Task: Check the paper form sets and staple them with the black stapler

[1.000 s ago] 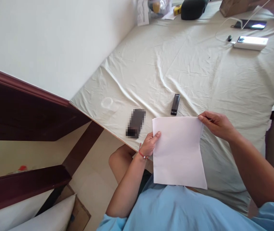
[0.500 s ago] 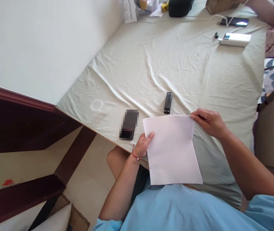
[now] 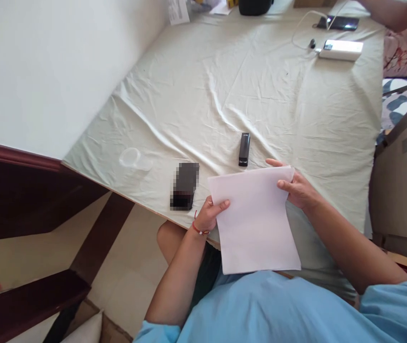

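Observation:
White paper (image 3: 255,224), seemingly several sheets together, is held in front of my body at the near table edge. My left hand (image 3: 210,213) grips its left side, thumb on top and fingers hidden beneath. At the upper right corner, my right hand (image 3: 295,187) holds the paper between the thumb in front and the fingers behind, one fingertip showing past the top edge. Just beyond the paper lies a black stapler-like object (image 3: 244,149). Left of the paper, close to my left hand, rests a dark blurred-out object, probably a phone (image 3: 184,186).
A pale cloth covers the table (image 3: 260,90). A clear round lid (image 3: 130,157) lies near the left edge. At the far right are a white power bank (image 3: 342,50) with a cable and a dark phone (image 3: 339,23). Another person's arm (image 3: 392,12) reaches in there. A chair (image 3: 398,181) stands right.
My right hand has gone from pinching the top right corner to holding it with the thumb in front and fingers behind. The view has shifted slightly; my left hand keeps its hold.

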Motion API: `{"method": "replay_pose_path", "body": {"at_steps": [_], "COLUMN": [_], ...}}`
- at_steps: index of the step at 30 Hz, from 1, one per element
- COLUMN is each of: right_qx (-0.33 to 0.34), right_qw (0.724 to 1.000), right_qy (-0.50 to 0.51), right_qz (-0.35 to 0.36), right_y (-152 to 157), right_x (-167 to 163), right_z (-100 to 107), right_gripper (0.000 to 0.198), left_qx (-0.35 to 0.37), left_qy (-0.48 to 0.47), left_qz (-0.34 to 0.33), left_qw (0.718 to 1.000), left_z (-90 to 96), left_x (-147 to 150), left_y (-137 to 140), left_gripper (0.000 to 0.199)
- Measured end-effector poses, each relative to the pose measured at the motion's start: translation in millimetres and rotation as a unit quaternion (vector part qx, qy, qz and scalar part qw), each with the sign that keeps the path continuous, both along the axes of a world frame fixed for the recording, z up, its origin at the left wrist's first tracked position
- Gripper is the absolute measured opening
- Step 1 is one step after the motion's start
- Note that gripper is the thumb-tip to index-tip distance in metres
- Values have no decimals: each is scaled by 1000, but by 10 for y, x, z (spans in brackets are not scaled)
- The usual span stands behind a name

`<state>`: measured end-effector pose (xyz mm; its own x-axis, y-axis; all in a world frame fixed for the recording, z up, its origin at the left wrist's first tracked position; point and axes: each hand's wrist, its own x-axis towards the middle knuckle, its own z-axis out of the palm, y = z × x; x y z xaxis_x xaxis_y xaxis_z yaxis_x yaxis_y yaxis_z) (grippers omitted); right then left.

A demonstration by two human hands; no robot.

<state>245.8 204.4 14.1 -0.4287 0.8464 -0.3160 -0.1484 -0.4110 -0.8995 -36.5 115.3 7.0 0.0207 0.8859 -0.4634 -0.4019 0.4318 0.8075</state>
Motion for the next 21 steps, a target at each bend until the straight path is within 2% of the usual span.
{"method": "replay_pose_path", "body": {"at_steps": [4,6,8,10,11,12,13,15,16,18,21], "right_qx": [-53,-70,-72,-24,33,111,201,375,437,522,567], "right_qw": [997,996,997,996,988,967,930,829,787,739,697], "right_qy": [56,42,2,-83,-150,-225,-298,-401,-422,-424,-428], "right_qz": [22,23,6,-14,-28,-46,-70,-112,-102,-43,101], "right_y": [-30,-5,42,104,136,166,192,226,234,235,225], "right_x": [-172,-231,-252,-244,-238,-235,-243,-300,-352,-496,-736], "right_z": [9,8,-11,-24,-17,8,52,200,294,486,678], "right_gripper": [73,63,60,59,57,55,54,53,50,40,32], "left_qx": [10,8,8,5,0,-8,-16,-26,-28,-29,-25], "left_qy": [15,32,46,53,52,49,44,33,29,18,-2], "left_qz": [-34,-59,-49,-21,-16,-22,-31,-38,-33,-20,-20], "left_qw": [999,998,998,998,998,999,998,998,999,999,999], "left_z": [43,60,59,43,34,27,23,24,28,37,43], "left_x": [-95,-108,-105,-93,-84,-72,-58,-25,-8,20,37], "left_y": [34,67,104,139,153,164,173,188,194,210,238], "left_gripper": [56,55,52,49,48,48,49,49,50,50,48]}}
